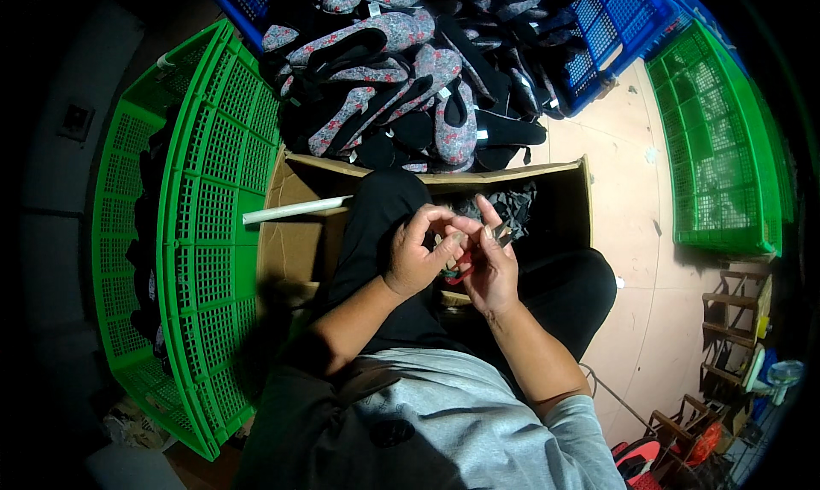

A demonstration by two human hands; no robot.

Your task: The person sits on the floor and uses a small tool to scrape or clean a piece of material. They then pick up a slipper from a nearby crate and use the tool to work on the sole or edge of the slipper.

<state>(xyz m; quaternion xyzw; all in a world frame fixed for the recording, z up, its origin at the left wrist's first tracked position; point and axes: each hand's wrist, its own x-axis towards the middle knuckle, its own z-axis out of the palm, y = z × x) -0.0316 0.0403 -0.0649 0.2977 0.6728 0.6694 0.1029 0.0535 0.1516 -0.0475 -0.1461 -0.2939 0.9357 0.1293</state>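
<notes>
My left hand (416, 256) and my right hand (492, 270) meet above my lap, fingertips close together. The left hand's fingers are curled in a pinch; what they pinch is too small to tell. In my right hand, closed at the palm with its index finger raised, is a small tool with a red loop (462, 276) and a dark end showing between the fingers. Most of it is hidden. Beyond the hands lies a heap of floral and black slip-on shoes (401, 84), several with white tags.
An open cardboard box (286, 183) stands at my knees with dark scraps (517, 210) inside. A white tube (295, 210) sticks out leftward. Green crates (218, 259) stand at left and right, blue crates (623, 29) behind. Wooden racks (730, 319) are at far right.
</notes>
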